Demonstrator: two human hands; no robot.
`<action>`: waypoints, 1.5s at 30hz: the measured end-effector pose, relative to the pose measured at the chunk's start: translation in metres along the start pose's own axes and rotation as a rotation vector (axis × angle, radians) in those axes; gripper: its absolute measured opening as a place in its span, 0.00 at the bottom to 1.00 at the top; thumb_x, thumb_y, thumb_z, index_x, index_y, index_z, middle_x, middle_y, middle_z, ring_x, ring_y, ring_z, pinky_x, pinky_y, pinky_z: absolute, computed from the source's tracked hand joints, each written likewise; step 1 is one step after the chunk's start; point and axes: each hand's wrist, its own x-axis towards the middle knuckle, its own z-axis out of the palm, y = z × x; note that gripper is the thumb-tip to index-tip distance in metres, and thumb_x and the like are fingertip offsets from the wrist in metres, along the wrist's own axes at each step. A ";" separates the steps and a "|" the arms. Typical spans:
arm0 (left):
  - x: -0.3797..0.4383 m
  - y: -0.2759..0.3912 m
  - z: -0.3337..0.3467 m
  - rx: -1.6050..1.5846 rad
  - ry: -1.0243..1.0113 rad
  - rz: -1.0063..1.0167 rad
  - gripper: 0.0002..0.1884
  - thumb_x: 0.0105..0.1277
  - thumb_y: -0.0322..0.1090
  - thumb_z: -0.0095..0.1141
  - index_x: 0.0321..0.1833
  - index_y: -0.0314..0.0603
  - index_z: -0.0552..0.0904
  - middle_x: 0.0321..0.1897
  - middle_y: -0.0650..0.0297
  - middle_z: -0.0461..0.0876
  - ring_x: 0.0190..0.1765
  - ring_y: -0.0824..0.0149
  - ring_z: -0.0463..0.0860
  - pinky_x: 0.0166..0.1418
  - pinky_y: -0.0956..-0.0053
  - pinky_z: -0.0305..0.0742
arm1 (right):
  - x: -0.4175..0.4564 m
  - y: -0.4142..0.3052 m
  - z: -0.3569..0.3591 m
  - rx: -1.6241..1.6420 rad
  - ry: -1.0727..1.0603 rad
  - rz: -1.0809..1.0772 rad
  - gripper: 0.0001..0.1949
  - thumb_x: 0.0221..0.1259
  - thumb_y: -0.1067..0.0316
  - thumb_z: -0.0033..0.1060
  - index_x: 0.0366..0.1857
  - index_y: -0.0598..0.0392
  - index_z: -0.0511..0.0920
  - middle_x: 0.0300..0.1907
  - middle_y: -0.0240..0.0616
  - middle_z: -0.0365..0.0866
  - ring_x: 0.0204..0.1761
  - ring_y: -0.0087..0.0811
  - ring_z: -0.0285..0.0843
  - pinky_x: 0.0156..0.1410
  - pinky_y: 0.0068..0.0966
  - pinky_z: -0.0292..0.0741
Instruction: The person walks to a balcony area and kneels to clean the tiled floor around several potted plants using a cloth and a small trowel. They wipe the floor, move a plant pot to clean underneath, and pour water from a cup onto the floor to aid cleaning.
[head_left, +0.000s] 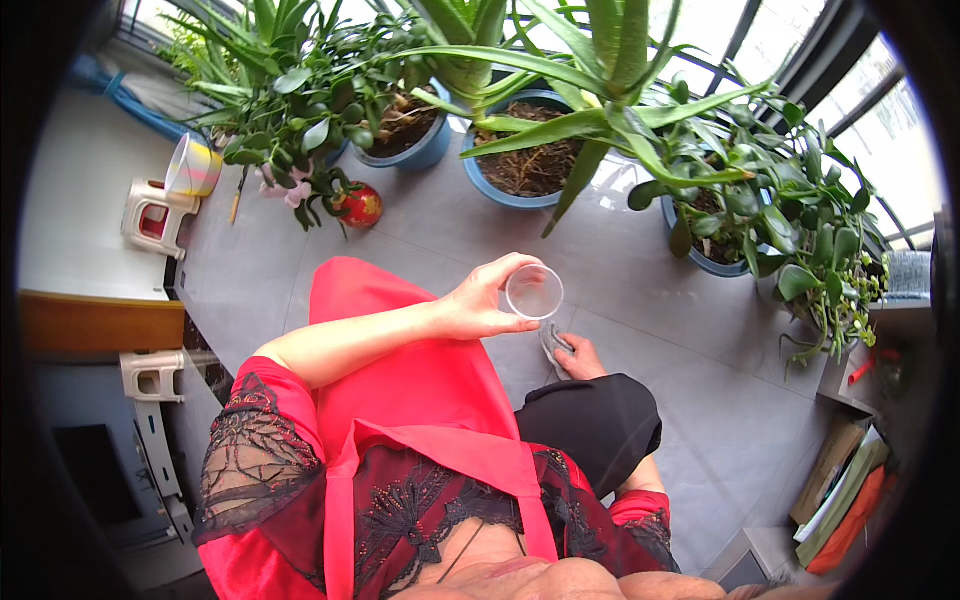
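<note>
My left hand (491, 296) grips a clear plastic cup (535, 294), its round rim facing up towards me. The thumb and fingers curl around the cup's sides, and I make out no contents. Lower and to the right, my right hand (582, 358) holds a crumpled grey cloth (553, 346) close to the grey tiled floor (450, 247). Part of that hand and forearm is hidden behind my knee in black trousers (600, 416). A red apron (405, 360) covers my lap and other leg.
Ahead stand blue pots of soil (525, 169) with aloe (622, 112) and a jade plant (780, 217). A red ornament (360, 206) is by the left plants. Further left are a plastic stool (154, 217) and a colourful bucket (193, 166). Folders (844, 495) stand on the right.
</note>
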 end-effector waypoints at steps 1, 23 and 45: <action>-0.004 0.003 -0.002 -0.026 0.015 0.006 0.34 0.56 0.29 0.73 0.65 0.38 0.71 0.57 0.61 0.78 0.62 0.69 0.76 0.69 0.70 0.69 | -0.002 -0.015 -0.001 0.042 -0.049 0.040 0.22 0.58 0.60 0.60 0.55 0.61 0.80 0.47 0.51 0.85 0.52 0.43 0.83 0.60 0.35 0.75; -0.049 0.031 -0.050 -0.035 0.088 0.289 0.34 0.52 0.32 0.75 0.61 0.36 0.73 0.54 0.54 0.78 0.59 0.57 0.79 0.64 0.65 0.74 | 0.035 -0.233 -0.033 -0.550 -0.551 0.043 0.20 0.57 0.67 0.63 0.56 0.52 0.78 0.42 0.42 0.84 0.45 0.36 0.83 0.50 0.33 0.78; -0.058 0.027 -0.079 -0.063 0.232 0.332 0.33 0.48 0.30 0.71 0.60 0.34 0.72 0.50 0.52 0.77 0.57 0.52 0.80 0.62 0.65 0.75 | 0.015 -0.280 0.053 -0.408 -0.207 -0.512 0.20 0.62 0.78 0.57 0.58 0.54 0.69 0.56 0.38 0.72 0.61 0.33 0.71 0.61 0.31 0.71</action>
